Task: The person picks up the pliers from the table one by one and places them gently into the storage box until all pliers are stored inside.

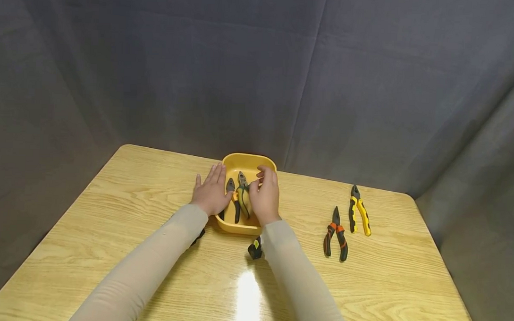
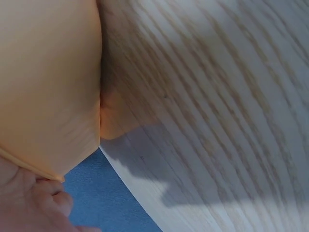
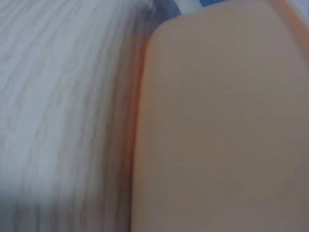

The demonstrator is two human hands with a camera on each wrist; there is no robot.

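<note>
A yellow plastic bin (image 1: 237,229) stands near the table's back edge. In it lie pliers with orange-and-black handles (image 1: 236,209) and combination pliers with yellow-green handles (image 1: 243,203). My left hand (image 1: 211,193) rests over the bin's left rim, fingers straight and pointing away. My right hand (image 1: 265,195) is at the right side, its fingers loosely bent over the inside; I see nothing held in it. The left wrist view has the bin's outer wall (image 2: 48,87) with part of the left hand (image 2: 34,205) at its rim. Only the bin's wall (image 3: 222,121) fills the right wrist view.
To the right on the wooden table (image 1: 185,281) lie long-nose pliers with red-and-black handles (image 1: 341,241) and combination pliers with yellow-and-black handles (image 1: 363,218). A grey curtain (image 1: 200,83) hangs behind the table's back edge.
</note>
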